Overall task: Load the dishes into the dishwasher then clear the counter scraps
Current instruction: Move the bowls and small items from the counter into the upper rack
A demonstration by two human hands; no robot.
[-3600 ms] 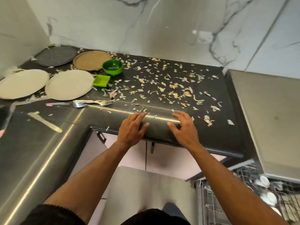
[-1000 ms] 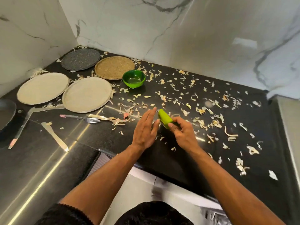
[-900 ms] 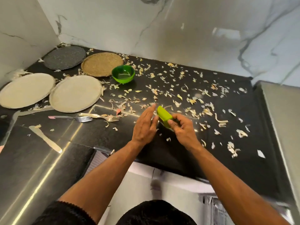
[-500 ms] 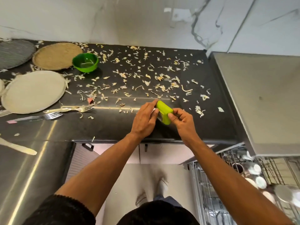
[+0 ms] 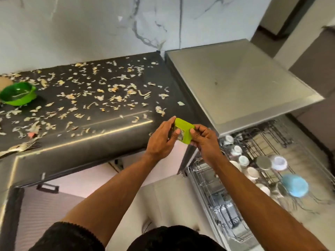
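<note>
Scrap-strewn counter [image 5: 116, 134], green bowl [image 5: 18, 94], forks [image 5: 20, 147]

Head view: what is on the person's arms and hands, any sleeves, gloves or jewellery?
Both forearms are bare. A dark knitted sleeve is pushed up near the left elbow. The left hand and right hand wear no gloves, and no rings or watch show. The right upper arm runs out of frame.

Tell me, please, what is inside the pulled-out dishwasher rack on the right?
The dishwasher rack holds several upturned cups, a steel cup and a blue bowl. Its near end is hidden behind the right forearm.
</note>
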